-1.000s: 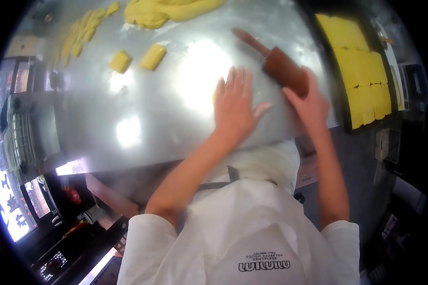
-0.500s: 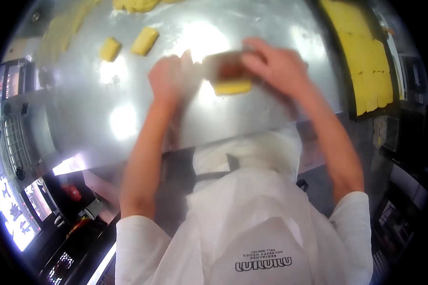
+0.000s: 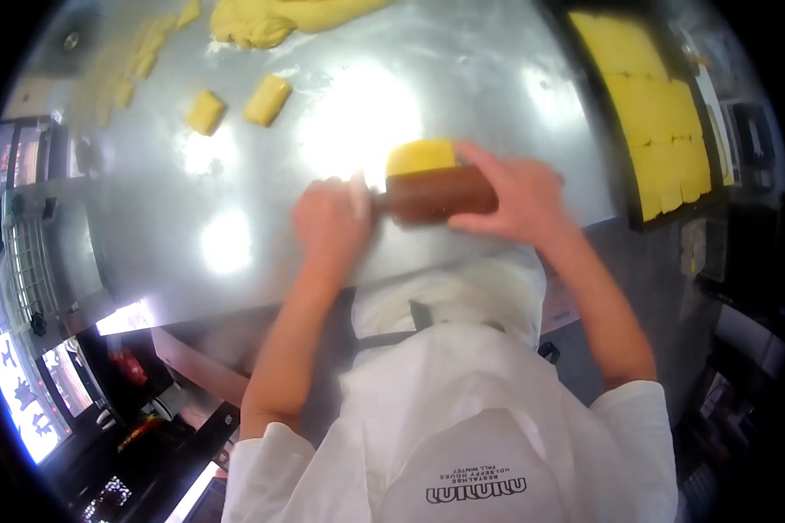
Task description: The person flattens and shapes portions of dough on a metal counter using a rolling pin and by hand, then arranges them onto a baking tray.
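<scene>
Nearest you: one white apron (image 3: pixel 445 375), dark lettering at its front, standing against the near edge of the metal worktop (image 3: pixel 148 209). Next, one brown rolling pin (image 3: pixel 436 199), lying crosswise before you, long axis running left to right, between your two hands. Your left hand (image 3: pixel 331 218), curled into a fist, closes on the pin's left handle; the finger wrap is partly hidden. Your right hand (image 3: pixel 523 196) grips the right end of the barrel, thumb on the near side, fingers reaching over to the far side. Just beyond the barrel, one flat yellow dough piece (image 3: pixel 419 156), its visible strip parallel to the pin; you cannot tell how much lies beneath. Your right hand is the nearer to it, fingertips beside its right edge, your left hand being farther off. Out to your right, well apart, one dark tray (image 3: pixel 616 131) bearing yellow dough sheets (image 3: pixel 658 106) set edge to edge. Farther off, ahead and left, two small dough blocks (image 3: pixel 206 112), apart from each other. Farthest, one large dough mass (image 3: pixel 279 22), with a blurred row of small pieces (image 3: pixel 148 48) to its left.
</scene>
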Motion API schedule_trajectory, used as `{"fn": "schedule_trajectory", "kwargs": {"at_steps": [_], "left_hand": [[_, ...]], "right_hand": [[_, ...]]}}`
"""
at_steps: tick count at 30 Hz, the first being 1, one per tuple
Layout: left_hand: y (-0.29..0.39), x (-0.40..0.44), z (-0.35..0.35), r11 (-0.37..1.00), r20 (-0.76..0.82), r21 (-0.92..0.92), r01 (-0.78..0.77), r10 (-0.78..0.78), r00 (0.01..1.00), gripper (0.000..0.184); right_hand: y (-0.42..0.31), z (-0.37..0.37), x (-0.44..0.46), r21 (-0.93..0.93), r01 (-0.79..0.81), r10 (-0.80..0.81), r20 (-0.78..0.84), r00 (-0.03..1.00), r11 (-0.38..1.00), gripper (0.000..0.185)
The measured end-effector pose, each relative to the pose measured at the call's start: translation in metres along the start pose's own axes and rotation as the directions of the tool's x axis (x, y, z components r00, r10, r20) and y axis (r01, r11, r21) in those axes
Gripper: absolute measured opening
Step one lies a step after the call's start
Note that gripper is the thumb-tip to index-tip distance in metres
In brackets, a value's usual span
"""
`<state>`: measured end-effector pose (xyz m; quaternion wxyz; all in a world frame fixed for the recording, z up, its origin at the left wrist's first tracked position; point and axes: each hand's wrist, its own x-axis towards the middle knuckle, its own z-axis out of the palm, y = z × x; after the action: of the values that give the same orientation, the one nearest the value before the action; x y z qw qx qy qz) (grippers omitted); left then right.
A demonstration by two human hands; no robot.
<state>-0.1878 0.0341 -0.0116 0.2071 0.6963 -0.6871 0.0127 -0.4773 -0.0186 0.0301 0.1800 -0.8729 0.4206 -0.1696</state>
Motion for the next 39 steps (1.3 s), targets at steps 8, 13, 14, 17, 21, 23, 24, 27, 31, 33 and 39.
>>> {"fn": "schedule_trajectory", "kwargs": {"at_steps": [8, 13, 14, 17, 21, 23, 24, 27, 31, 33, 39], "left_hand": [[0.03, 0.075, -0.032, 0.815, 0.075, -0.539, 0.215, -0.208, 0.975, 0.045], [0.054, 0.068, 0.002, 0.957, 0.31, -0.288, -0.043, 0.135, 0.941, 0.052], [0.055, 0.071, 0.001, 0.934, 0.455, -0.331, 0.132, 0.036, 0.89, 0.042], [0.047, 0.081, 0.007, 0.897, 0.647, -0.362, 0.253, 0.047, 0.761, 0.035], [0.055, 0.096, -0.002, 0.905, 0.454, -0.413, 0.097, 0.113, 0.884, 0.032], [0.058, 0.133, -0.004, 0.903, 0.389, -0.428, 0.025, 0.159, 0.907, 0.032], [0.064, 0.155, 0.001, 0.917, 0.318, -0.398, 0.009, 0.129, 0.939, 0.031], [0.071, 0.222, 0.037, 0.916, 0.027, -0.314, -0.25, 0.271, 0.962, 0.024], [0.079, 0.283, 0.114, 0.858, -0.194, -0.102, -0.503, 0.479, 0.856, 0.017], [0.085, 0.266, 0.117, 0.874, -0.073, -0.07, -0.481, 0.476, 0.876, 0.013], [0.087, 0.135, 0.05, 0.803, 0.022, -0.189, -0.565, 0.578, 0.816, 0.032]], "right_hand": [[0.064, -0.017, 0.031, 0.48, -0.522, 0.601, -0.013, 0.799, 0.705, 0.073], [0.09, -0.015, -0.025, 0.186, -0.548, 0.569, -0.433, 0.699, 0.816, 0.058], [0.092, -0.014, -0.032, 0.166, -0.563, 0.561, -0.5, 0.66, 0.81, 0.057], [0.079, -0.02, -0.051, 0.149, -0.644, 0.624, -0.48, 0.616, 0.75, 0.056], [0.06, -0.02, -0.055, 0.261, -0.664, 0.689, -0.49, 0.534, 0.701, 0.061], [0.059, -0.017, -0.052, 0.248, -0.676, 0.682, -0.527, 0.507, 0.694, 0.063], [0.061, -0.014, -0.05, 0.237, -0.68, 0.673, -0.551, 0.494, 0.694, 0.063], [0.059, -0.015, -0.046, 0.232, -0.715, 0.693, -0.557, 0.458, 0.66, 0.064], [0.058, -0.016, -0.045, 0.225, -0.746, 0.721, -0.531, 0.445, 0.627, 0.065], [0.057, -0.015, -0.046, 0.23, -0.741, 0.72, -0.531, 0.447, 0.63, 0.065], [0.058, -0.013, -0.046, 0.291, -0.72, 0.737, -0.515, 0.437, 0.63, 0.066]]}}
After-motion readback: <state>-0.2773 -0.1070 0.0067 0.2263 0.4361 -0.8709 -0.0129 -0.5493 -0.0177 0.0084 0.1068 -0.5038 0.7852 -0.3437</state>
